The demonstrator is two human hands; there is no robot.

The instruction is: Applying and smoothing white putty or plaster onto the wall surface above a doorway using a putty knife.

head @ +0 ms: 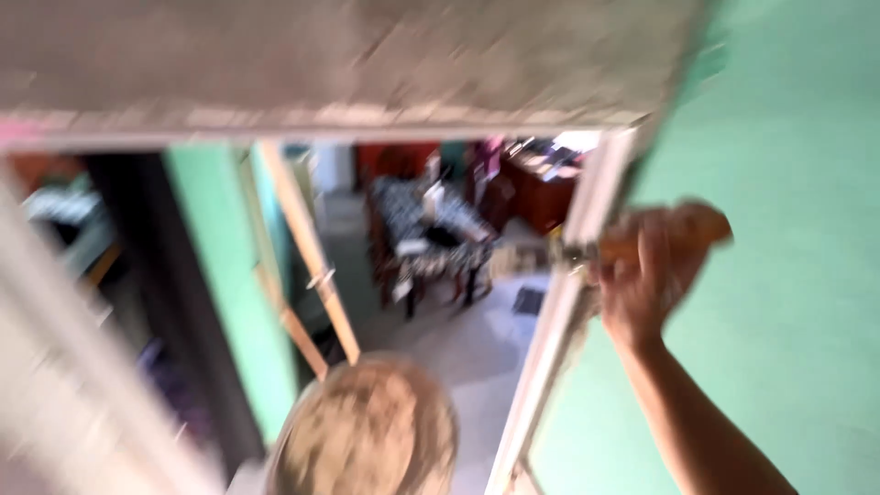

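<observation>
Right hand (653,275), fingers curled round paintbrush (587,252), brushing white door frame (559,312) edge beside green wall (788,302). Next stroke likely needs steady wrist. Left hand unseen.

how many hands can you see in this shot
1. The right hand is raised at the right, gripping a wooden-handled brush against the white door frame beside the green wall. The left hand is out of view; the picture is blurred.

Green walls (788,302), white doorframe (550,330)
</observation>
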